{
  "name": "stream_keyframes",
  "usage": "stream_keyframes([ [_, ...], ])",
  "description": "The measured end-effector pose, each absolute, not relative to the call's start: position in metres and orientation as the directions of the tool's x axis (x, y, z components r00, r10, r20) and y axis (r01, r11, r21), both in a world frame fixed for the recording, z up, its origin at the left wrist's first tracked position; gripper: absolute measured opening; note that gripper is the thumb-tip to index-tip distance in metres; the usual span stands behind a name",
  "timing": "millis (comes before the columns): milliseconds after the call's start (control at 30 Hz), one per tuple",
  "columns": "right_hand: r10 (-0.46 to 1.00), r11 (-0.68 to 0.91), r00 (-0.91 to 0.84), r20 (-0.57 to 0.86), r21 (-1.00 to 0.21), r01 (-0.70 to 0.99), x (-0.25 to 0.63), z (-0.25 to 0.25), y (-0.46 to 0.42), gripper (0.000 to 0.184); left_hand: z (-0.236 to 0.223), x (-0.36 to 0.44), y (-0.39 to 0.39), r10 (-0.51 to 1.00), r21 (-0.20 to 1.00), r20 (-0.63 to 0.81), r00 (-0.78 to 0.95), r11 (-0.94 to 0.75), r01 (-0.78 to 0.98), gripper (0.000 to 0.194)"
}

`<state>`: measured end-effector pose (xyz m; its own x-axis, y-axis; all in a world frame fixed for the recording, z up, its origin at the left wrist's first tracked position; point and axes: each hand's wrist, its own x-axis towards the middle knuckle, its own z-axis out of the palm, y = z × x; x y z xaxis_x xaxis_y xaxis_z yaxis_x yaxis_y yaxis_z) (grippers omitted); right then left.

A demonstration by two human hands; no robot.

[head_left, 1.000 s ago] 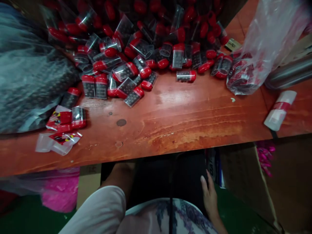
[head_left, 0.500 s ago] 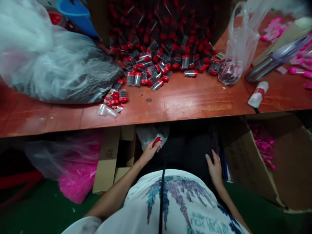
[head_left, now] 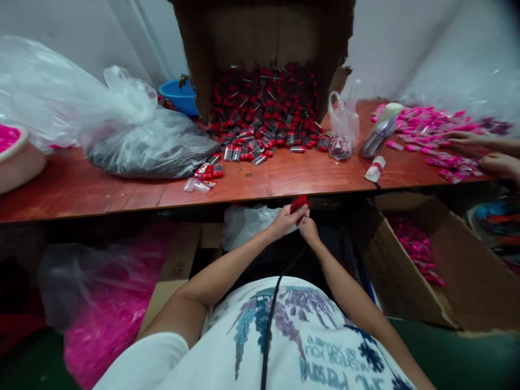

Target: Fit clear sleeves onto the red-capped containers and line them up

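Note:
My left hand (head_left: 284,221) is closed around a small bright red piece (head_left: 299,203), possibly a cap or packet; its exact kind is too blurred to make out. Against it, my right hand (head_left: 310,232) has its fingers curled at the lower end of the same piece. Both hands are just below the front edge of the table (head_left: 244,189), over my lap. Beside my left hand lies a clear plastic bag (head_left: 247,225) with pale contents. On the table above are many small clear tubes with red caps (head_left: 260,143).
A tipped cardboard box (head_left: 345,32) spills red-capped tubes. Left are a bag of dark pieces (head_left: 154,146) and a blue basin (head_left: 179,97); right, a bottle (head_left: 377,138) and pink pieces (head_left: 430,124) near another person's hands (head_left: 467,138). An open carton (head_left: 410,287) stands below.
My left hand has risen and moved right with the red piece. My right hand has come from my right thigh to meet it and closed. The view has tilted up.

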<state>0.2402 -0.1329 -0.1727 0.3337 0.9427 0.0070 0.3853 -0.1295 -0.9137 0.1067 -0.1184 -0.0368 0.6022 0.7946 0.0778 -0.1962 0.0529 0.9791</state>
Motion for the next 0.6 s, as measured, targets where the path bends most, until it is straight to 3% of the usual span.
stream_keyframes([
  [100,0.828,-0.130,0.561,0.009,-0.970,0.207,0.273,-0.159,-0.136,0.022,-0.014,0.092,-0.104,0.786,0.990,0.129,0.604,-0.070,-0.120,0.047],
  [267,0.580,0.014,0.814,0.032,-0.999,0.029,0.344,-0.126,-0.154,0.020,0.017,0.067,-0.080,0.779,0.955,0.223,0.586,-0.295,0.029,0.043],
  [367,0.424,0.116,0.905,0.039,-0.993,-0.012,0.385,-0.105,-0.170,0.019,0.014,0.058,-0.071,0.670,0.810,0.247,0.700,-0.539,0.230,0.038],
  [433,0.319,0.181,0.947,0.047,-0.983,-0.013,0.415,-0.088,-0.181,0.020,0.001,0.058,-0.069,0.576,0.694,0.208,0.791,-0.657,0.296,0.037],
  [600,0.098,0.317,0.989,0.109,-0.946,0.073,0.497,-0.027,-0.221,0.022,-0.048,0.105,-0.099,0.406,0.553,-0.004,0.914,-0.761,0.340,0.029],
])
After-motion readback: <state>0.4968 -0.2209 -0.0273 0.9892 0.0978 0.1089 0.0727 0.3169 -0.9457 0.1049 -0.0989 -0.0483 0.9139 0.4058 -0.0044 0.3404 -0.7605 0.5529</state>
